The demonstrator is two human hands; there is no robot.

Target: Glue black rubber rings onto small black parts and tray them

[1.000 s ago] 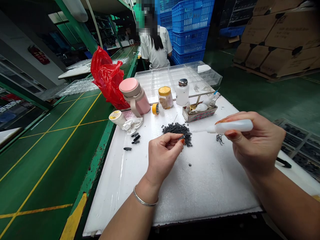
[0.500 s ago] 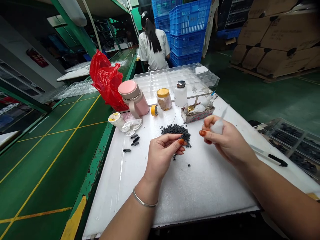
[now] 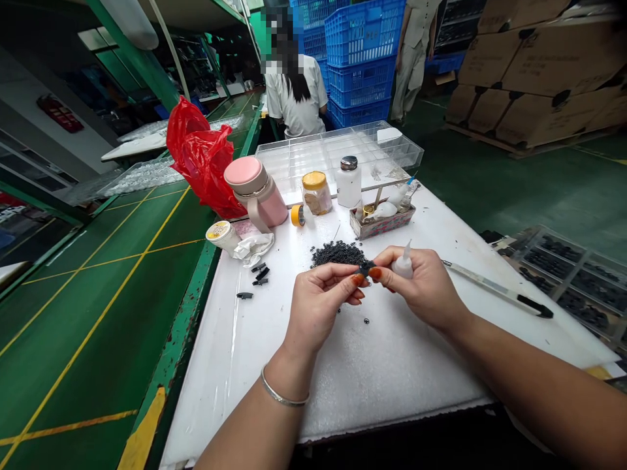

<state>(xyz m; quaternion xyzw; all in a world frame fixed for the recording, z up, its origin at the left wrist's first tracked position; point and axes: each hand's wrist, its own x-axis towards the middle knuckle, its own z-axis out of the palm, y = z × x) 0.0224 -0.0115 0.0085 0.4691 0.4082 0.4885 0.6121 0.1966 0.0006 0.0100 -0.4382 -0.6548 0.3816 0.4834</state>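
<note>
Between thumb and fingers, my left hand (image 3: 313, 307) pinches a small black plastic part (image 3: 365, 268). My right hand (image 3: 431, 290) keeps a small white squeeze bottle (image 3: 403, 264), its thin nozzle pointing up, against the palm side. The right thumb and fingertip also touch the black part from the right, so both hands meet at it. Just behind them lies a pile of small black rings (image 3: 337, 253), partly hidden by the fingers. One loose ring (image 3: 366, 321) rests in front. Several black pieces (image 3: 261, 274) like the held one lie to the left.
Behind the pile stand a pink mug (image 3: 267, 202), a yellow-lidded jar (image 3: 316, 194), a white bottle (image 3: 349, 183) and a small box of tools (image 3: 382, 225). A white stick-like tool (image 3: 494, 285) lies right. A person (image 3: 296, 98) sits beyond a clear divided tray (image 3: 337, 147).
My right hand has moved left with the squeeze bottle, and its fingertips now touch the black part in my left hand. The bottle's nozzle has turned more upright.
</note>
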